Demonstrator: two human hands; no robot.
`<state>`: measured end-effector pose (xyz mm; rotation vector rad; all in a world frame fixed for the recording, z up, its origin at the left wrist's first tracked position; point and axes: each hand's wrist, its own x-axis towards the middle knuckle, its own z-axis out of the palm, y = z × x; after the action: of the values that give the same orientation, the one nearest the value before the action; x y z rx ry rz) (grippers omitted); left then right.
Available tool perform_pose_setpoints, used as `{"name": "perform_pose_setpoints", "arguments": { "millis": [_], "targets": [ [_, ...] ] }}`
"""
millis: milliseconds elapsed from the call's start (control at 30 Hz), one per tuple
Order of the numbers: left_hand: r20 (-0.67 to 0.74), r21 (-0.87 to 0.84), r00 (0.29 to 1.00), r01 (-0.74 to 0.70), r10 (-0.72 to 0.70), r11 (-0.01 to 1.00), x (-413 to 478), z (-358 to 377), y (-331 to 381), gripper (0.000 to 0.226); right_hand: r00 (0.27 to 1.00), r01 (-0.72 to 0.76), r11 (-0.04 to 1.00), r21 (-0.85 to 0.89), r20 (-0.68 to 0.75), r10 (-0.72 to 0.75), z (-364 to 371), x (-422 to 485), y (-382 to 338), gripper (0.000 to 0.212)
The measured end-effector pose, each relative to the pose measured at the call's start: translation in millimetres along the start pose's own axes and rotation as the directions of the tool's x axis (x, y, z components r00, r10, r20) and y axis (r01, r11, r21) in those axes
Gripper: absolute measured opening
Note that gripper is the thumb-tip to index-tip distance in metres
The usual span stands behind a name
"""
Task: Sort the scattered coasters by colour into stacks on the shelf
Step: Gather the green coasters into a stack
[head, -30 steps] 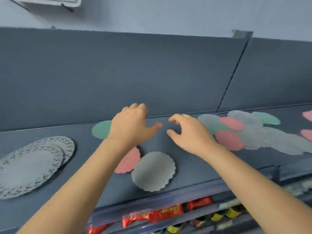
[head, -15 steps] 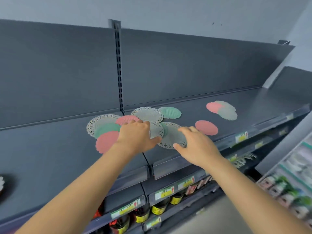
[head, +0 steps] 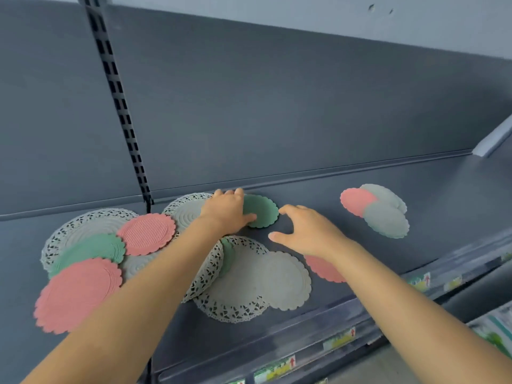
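Round scalloped coasters lie scattered on a dark grey shelf [head: 448, 189]. My left hand [head: 227, 213] rests on the left part of a green coaster [head: 264, 210] near the back wall, thumb on top of it. My right hand [head: 307, 231] hovers with fingers spread and curved just right of that coaster, holding nothing. At the left lie a pink coaster [head: 145, 234], a green one [head: 91, 249] and a large pink one [head: 74, 295] over white lace doilies [head: 80, 224]. A grey coaster [head: 289, 281] overlaps another doily [head: 235, 303]. My right forearm partly hides a pink coaster [head: 324, 270].
At the right of the shelf a pink coaster [head: 354, 202] and two grey ones [head: 386, 221] overlap. A slotted upright rail [head: 122, 106] runs up the back panel. Price labels [head: 339, 339] line the shelf's front edge, with lower shelves below.
The view has swung right along the shelf and closer to this cluster. My left hand has reached forward onto the green coaster, and my right hand has moved up beside it.
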<state>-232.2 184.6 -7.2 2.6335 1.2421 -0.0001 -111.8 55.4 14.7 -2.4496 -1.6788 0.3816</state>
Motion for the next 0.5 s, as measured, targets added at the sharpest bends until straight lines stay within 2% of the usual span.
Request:
{"name": "perform_pose_setpoints", "arguments": {
  "millis": [200,400,500],
  "targets": [
    [0.076,-0.206,0.997,0.008,0.008,0.979,30.9,-11.4,9.0,0.077,0.992,0.1,0.994,0.046,0.071,-0.103,-3.4,47.1,35.1,0.069],
    [0.071,-0.207,0.991,0.122,-0.11,0.971,50.7,-5.5,50.0,0.075,0.978,0.194,0.981,0.016,0.07,-0.195,-23.3,73.5,106.1,0.07],
    [0.063,-0.281,0.986,0.167,-0.155,0.945,61.4,-9.3,78.5,0.051,0.979,0.193,0.98,-0.053,0.079,-0.189,-39.2,82.2,154.6,0.067]
  ]
}}
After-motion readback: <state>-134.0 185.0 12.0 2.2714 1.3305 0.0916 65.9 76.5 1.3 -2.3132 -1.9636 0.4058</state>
